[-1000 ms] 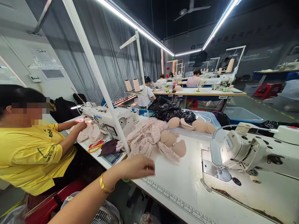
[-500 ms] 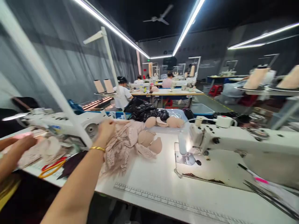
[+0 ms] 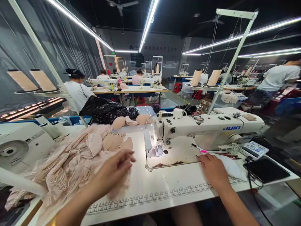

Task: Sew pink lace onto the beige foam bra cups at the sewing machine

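My left hand (image 3: 115,171) hovers over the table's left half with its fingers stretched out, slightly blurred, and nothing shows in its grasp. Beside and beneath it spreads a heap of pale pink lace fabric (image 3: 68,157). Beige moulded bra cups (image 3: 114,142) lie at the heap's right end. My right hand (image 3: 213,171) rests on the table in front of the sewing machine (image 3: 185,128), its fingers bent down over a slim, dark, pointed metal tool (image 3: 197,156). Only the tool's tip shows past the fingertips. A pen with a pink band (image 3: 203,152) lies just behind them.
A printed ruler strip (image 3: 150,199) runs along the table's front edge. Right of my right hand are white cloth (image 3: 231,168), a black phone-like slab (image 3: 268,169) and a cable. A second machine (image 3: 16,147) stands at left. Black plastic bags (image 3: 105,110) lie behind the table; co-workers sit beyond.
The view has swung right. My left hand has come away from the fabric at the left machine, and fabric now spreads further across the table. My right hand has moved to the pointed tool.
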`<state>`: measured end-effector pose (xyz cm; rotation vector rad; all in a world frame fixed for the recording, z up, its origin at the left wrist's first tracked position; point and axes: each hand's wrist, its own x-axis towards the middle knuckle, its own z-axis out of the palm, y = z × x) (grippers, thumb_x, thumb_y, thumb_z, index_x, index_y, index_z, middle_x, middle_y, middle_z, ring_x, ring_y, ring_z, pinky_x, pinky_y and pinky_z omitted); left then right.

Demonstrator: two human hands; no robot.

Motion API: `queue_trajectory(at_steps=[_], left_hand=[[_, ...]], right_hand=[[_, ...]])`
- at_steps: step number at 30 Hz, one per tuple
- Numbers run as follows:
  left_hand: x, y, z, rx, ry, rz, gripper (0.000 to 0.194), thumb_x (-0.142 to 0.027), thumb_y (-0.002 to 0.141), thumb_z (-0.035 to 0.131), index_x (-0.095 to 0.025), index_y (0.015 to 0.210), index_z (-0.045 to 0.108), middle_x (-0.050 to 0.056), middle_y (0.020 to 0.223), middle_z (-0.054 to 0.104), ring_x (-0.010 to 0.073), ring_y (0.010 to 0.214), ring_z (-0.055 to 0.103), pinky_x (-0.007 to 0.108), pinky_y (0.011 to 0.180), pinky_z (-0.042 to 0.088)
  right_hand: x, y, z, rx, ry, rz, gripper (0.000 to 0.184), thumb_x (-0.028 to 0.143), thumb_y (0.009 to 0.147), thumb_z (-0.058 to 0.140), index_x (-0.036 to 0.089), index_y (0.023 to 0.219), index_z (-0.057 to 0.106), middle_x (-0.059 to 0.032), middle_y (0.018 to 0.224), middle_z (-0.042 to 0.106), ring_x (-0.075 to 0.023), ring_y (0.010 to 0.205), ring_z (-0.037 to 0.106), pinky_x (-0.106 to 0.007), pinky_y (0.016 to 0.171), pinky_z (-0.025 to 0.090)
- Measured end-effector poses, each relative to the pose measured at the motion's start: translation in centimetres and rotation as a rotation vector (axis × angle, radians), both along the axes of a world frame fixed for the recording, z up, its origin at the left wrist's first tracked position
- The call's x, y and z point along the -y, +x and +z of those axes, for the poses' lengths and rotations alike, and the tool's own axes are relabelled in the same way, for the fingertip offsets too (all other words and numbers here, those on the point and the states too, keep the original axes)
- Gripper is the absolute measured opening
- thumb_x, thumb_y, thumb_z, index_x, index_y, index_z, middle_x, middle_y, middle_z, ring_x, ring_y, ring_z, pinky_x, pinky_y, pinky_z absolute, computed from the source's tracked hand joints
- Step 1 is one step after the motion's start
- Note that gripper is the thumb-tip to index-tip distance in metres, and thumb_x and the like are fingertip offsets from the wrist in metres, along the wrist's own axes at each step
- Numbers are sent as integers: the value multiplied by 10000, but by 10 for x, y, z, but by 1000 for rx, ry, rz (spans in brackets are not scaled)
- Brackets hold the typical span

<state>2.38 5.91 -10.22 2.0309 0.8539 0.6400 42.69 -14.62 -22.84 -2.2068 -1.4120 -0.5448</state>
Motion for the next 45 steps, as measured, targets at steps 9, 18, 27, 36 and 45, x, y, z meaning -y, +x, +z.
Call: queue_trajectory(at_steps=[9, 18, 27, 36, 45], left_hand=[[38, 55, -54, 87, -518, -317, 710, -274, 841, 757, -196, 1506, 521, 142, 1350, 712, 230, 1075, 648, 375, 920, 514], [48, 60, -60, 201, -645, -366, 793, -268, 846, 848, -211, 1552, 491, 82, 1189, 701, 199, 1048, 659, 341, 925, 508], [21, 19, -25, -83, -327, -368, 698, -303, 889, 736, -244, 1558, 547, 91, 1303, 768, 190, 931, 663, 328, 857, 542], [-29, -67, 39, -153, 758, 451, 382, -469, 994, 625, -245, 1295, 699, 90, 1323, 743, 332, 1263, 677, 502, 1156, 504], [42, 7, -19, -470, 72, -511, 282, -455, 1002, 724, -220, 1144, 790, 75, 1011, 775, 249, 901, 720, 324, 802, 531]], right_hand=[[-6, -127, 20, -326, 13, 526, 183, 392, 1152, 477, 267, 1189, 606, -47, 997, 763, -225, 850, 733, -303, 744, 564], [-35, -175, 29, 118, 103, 490, 377, 205, 1176, 325, 207, 1020, 669, -16, 741, 648, -222, 656, 588, -355, 671, 383], [-13, -130, 7, 23, -16, 376, 390, 338, 1184, 361, 259, 886, 600, -6, 734, 666, -198, 622, 626, -327, 600, 387], [-3, -82, 14, 59, 80, 338, 387, 422, 1152, 432, 192, 1340, 680, -175, 1216, 742, -360, 1084, 695, -483, 857, 541], [-34, -169, 11, -219, -119, 751, 307, 135, 1086, 441, 232, 1091, 732, -24, 788, 720, -244, 710, 681, -356, 658, 527]])
